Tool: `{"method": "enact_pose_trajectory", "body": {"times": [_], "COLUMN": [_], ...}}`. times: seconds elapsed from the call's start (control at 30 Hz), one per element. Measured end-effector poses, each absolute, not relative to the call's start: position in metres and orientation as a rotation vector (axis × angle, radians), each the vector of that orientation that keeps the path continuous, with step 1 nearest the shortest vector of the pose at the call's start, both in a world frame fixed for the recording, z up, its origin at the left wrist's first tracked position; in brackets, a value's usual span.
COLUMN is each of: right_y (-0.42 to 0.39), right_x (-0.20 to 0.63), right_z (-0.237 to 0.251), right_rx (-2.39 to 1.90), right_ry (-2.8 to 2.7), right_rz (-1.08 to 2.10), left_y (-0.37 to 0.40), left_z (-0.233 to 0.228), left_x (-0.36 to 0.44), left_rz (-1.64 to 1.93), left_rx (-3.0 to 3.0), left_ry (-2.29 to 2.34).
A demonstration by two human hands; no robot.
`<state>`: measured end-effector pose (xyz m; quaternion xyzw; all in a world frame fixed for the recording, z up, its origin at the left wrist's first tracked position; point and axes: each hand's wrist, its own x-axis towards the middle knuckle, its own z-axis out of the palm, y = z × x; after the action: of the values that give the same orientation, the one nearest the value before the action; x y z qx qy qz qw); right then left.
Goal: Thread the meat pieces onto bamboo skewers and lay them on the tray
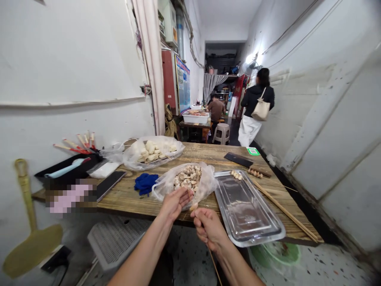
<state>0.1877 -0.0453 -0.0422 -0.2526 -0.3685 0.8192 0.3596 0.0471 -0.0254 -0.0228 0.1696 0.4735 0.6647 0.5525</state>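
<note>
Right hand clenched on a thin skewer, stick running down past the wrist toward the bottom edge. Small pale piece at the skewer's top, just above the right thumb, between both hands. Left hand just left of it, fingers pinched at that piece and touching the near edge of a clear bag. Bag open, holding a heap of pale meat chunks, directly beyond both hands on the wooden table.

Right of the hands, a long metal tray, a few chunks at its far end. Further right, loose skewers lying along the table edge. Beyond the tray, a loaded skewer, a dark cleaver and a green card.

Left of the hands, a blue cloth, then a dark phone. Further off, a second bag of larger pale pieces, and red-tipped sticks by the wall.

Far back in the corridor, a person walking with a bag, another seated.
</note>
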Motion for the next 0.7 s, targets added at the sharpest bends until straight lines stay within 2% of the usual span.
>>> {"method": "enact_pose_trajectory", "body": {"times": [0.7], "right_y": [-0.022], "right_x": [0.184], "right_z": [-0.041], "right_rx": [-0.581], "right_ry": [-0.9], "right_rz": [2.11], "left_y": [-0.036], "left_z": [-0.013], "left_x": [0.067], "left_rz": [1.613], "left_rx": [0.458], "left_ry": [1.06]}}
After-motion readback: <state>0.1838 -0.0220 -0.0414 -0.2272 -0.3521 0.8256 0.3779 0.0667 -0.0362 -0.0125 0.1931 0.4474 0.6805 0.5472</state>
